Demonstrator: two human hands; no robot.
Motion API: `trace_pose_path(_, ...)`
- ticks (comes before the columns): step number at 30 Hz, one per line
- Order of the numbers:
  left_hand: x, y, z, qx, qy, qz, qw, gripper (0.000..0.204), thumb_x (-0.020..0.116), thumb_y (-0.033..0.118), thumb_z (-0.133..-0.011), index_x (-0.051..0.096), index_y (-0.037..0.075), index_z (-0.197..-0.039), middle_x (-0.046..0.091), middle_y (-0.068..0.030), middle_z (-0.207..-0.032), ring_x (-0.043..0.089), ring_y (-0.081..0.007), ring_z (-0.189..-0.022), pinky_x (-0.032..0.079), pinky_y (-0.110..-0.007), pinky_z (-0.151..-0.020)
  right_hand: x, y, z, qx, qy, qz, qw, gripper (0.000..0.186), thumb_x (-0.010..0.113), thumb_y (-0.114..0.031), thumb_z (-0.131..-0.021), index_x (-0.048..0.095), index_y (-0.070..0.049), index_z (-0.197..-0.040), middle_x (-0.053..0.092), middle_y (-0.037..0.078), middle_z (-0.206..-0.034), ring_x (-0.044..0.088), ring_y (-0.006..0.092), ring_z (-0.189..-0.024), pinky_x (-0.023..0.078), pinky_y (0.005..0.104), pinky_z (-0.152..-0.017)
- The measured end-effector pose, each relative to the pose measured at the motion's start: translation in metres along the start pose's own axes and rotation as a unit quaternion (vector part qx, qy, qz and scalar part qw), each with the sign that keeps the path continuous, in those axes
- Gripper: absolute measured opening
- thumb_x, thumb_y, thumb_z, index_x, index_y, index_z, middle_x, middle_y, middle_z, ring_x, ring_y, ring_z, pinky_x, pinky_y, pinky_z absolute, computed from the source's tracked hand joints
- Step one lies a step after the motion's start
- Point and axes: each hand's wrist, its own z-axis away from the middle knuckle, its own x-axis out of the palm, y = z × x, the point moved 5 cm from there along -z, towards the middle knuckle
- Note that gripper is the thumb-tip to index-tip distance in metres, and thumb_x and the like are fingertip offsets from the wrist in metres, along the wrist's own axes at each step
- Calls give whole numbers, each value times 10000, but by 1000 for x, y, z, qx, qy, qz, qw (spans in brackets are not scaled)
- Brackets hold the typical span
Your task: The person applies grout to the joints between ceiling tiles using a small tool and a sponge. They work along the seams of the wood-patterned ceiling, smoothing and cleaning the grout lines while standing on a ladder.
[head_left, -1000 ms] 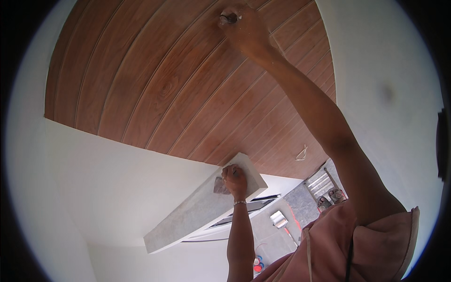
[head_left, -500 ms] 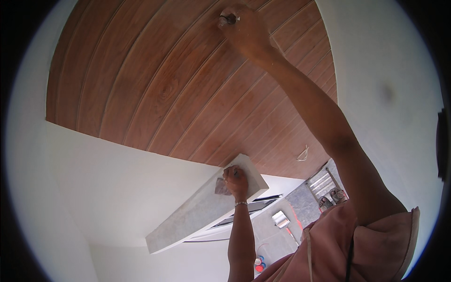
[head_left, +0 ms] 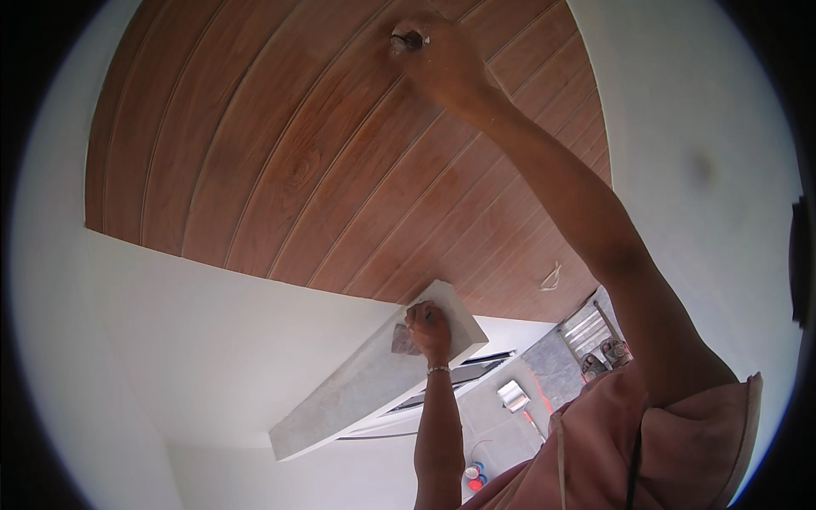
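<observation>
My right hand [head_left: 446, 64] is raised against the reddish-brown wood-plank panel [head_left: 297, 161], near its far edge. Its fingers are closed round a tool with a dark, round handle end [head_left: 411, 40]; the working end is hidden by the hand. Lower down, my left hand [head_left: 430, 330] is closed over the end of a grey ledge [head_left: 340, 404]. A flat, square-edged brownish blade [head_left: 405, 339] shows beside its fingers, and a small dark handle end pokes out of the fist. Whether this blade touches the ledge, I cannot tell.
Pale walls [head_left: 212, 340] flank the panel. A thin loop of pale wire [head_left: 551, 277] hangs from the planks. Below lie a ladder-like step [head_left: 591, 327], sandalled feet [head_left: 608, 353], a shiny metal container [head_left: 512, 396] and red and blue cans [head_left: 476, 478] on the grey floor.
My right hand has shifted slightly left and down on the planks, still closed on its tool. The left hand keeps its place at the ledge; the whole view has shifted slightly.
</observation>
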Motion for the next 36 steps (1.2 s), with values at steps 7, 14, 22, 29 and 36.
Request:
trace_pose_path(7,0,0,1,-7,-1,2,1000,104,678,85,-876,740,56,-954,717,-140,-1037,655,-371,-1028,514,-497,-900,-2,3,-3,-8,-6,-20,1000,154,765,-167,-872,773,-76,-996,754,134,-1022,721,325,-934,572,429,-833)
trace_pose_path(14,1,-1,0,-9,2,4,1000,106,679,84,-869,743,62,-951,711,-144,-1065,655,-371,-1032,517,-499,-891,-14,18,-12,37,16,-21,999,185,801,-167,-887,766,-54,-1029,766,121,-1024,727,283,-934,572,383,-842)
trace_pose_path(22,-1,2,-1,1,9,-4,1000,107,670,76,-874,741,60,-953,710,-148,-1041,661,-377,-1016,523,-505,-879,-10,21,-8,16,11,-33,999,163,785,-157,-886,769,-46,-1005,767,138,-994,721,306,-895,560,387,-810)
trace_pose_path(29,0,0,0,-7,6,12,1000,99,671,77,-877,736,60,-949,712,-144,-1035,661,-377,-1013,521,-502,-877,-11,23,-8,41,21,-19,999,170,790,-154,-873,770,-58,-1012,761,153,-1008,719,310,-900,557,393,-810)
trace_pose_path(36,-1,0,1,-12,5,9,1000,102,676,94,-877,736,59,-953,714,-152,-1056,653,-383,-1030,514,-505,-896,-9,14,1,26,-12,-5,1000,172,768,-120,-890,755,-28,-1035,758,142,-973,722,283,-884,555,374,-798)
